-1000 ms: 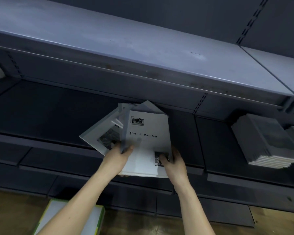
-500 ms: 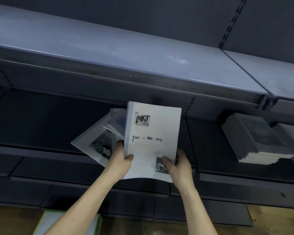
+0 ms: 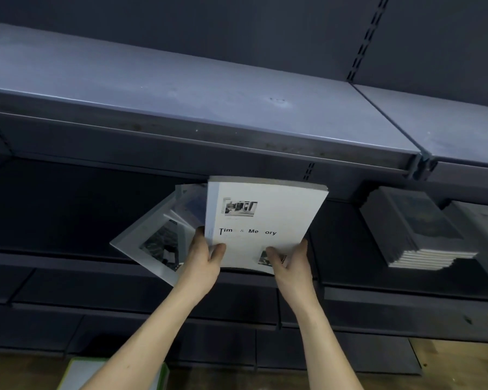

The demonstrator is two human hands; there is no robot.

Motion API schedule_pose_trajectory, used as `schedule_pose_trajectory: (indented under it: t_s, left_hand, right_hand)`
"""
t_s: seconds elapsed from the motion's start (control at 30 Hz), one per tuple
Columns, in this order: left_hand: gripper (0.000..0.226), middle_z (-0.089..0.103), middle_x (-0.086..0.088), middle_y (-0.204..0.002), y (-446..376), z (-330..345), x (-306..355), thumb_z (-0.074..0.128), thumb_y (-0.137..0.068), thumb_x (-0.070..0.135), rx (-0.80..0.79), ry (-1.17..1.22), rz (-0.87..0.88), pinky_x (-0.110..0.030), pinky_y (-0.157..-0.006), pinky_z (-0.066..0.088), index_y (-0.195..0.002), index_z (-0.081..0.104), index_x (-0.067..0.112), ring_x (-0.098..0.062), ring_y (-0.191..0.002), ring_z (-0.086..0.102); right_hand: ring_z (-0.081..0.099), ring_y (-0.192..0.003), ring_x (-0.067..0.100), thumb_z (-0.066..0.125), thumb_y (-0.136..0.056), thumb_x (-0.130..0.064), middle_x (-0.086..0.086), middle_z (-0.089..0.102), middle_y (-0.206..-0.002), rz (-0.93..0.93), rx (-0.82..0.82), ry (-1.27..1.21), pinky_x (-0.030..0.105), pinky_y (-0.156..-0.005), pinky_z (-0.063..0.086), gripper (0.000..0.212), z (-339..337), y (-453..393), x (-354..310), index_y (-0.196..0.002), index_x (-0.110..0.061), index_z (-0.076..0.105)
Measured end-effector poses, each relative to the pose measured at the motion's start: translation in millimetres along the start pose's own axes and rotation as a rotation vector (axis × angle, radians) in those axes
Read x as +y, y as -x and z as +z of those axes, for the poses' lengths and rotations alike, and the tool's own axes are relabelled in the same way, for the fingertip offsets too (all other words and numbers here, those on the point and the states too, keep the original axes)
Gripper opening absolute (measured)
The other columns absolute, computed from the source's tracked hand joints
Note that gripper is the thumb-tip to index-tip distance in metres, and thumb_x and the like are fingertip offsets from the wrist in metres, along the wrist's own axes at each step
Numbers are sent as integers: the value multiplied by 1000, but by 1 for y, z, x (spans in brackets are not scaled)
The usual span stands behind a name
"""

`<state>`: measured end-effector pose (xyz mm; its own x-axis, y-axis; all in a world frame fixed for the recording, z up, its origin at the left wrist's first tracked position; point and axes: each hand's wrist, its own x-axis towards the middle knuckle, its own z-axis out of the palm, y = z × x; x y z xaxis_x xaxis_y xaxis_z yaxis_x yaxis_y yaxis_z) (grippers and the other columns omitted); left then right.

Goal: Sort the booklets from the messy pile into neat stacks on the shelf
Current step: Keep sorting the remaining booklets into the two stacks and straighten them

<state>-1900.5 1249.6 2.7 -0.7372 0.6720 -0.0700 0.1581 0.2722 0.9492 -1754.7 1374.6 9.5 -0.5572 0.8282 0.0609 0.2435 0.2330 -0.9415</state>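
While both hands (image 3: pixel 202 260) grip booklets (image 3: pixel 261 220), shelf (image 3: pixel 68 209) lies open.

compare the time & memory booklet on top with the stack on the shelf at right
The Time & Memory booklet is white and gripped by both hands; the stack on the shelf has dark covers and lies untouched. The booklet is one copy, atop others; the stack holds many. Both are thin paper booklets.

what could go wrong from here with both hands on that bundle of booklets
1. The booklets under the left hand are fanned out at an angle; one such as the skewed booklet may slip free and fall.
2. The right hand grips the top booklet only at its lower edge, and that edge already bows, so it could bend.
3. The neat stack sits to the right; a swing that way might nudge it.
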Motion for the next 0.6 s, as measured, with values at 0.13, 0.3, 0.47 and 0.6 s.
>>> schedule_pose_trajectory:
  t_s: [0.13, 0.3, 0.47, 0.6]
  left_hand:
    - [35, 58, 10, -121, -4, 3, -5, 43, -103, 28, 7, -8, -45, -28, -92, 42, -136, 35, 22, -10, -113, 56]
    - [41, 59, 5, -125, -10, 2, -5, 43, -103, 30, 17, -64, -84, -31, -92, 47, -141, 34, 18, -16, -112, 59]
    - [39, 57, 3, -132, -1, 8, -19, 47, -102, 28, 46, -85, -75, -29, -94, 45, -140, 44, 19, -20, -121, 56]
    - [45, 54, -2, -139, 9, 12, -28, 46, -102, 24, 6, -133, -99, -28, -99, 40, -147, 40, 22, -22, -129, 50]
  right_hand:
    - [59, -105, -3, 56, -100, -18, -15, 58, -113, 66, -37, 42, 5, -73, 46, 30, 7, -3, 14, -122, -22, 38]
    - [59, -98, -12, 50, -103, -18, -19, 61, -113, 89, 1, 39, 2, -72, 44, 21, 6, 3, 19, -122, -27, 46]
    - [61, -98, 3, 46, -104, -22, -12, 63, -107, 206, -15, -2, 11, -76, 44, 18, 7, 14, 24, -119, -20, 54]
    - [52, -86, 0, 45, -104, -22, -5, 57, -112, 319, -15, 52, 22, -83, 39, 36, 5, 25, 30, -139, -12, 47]
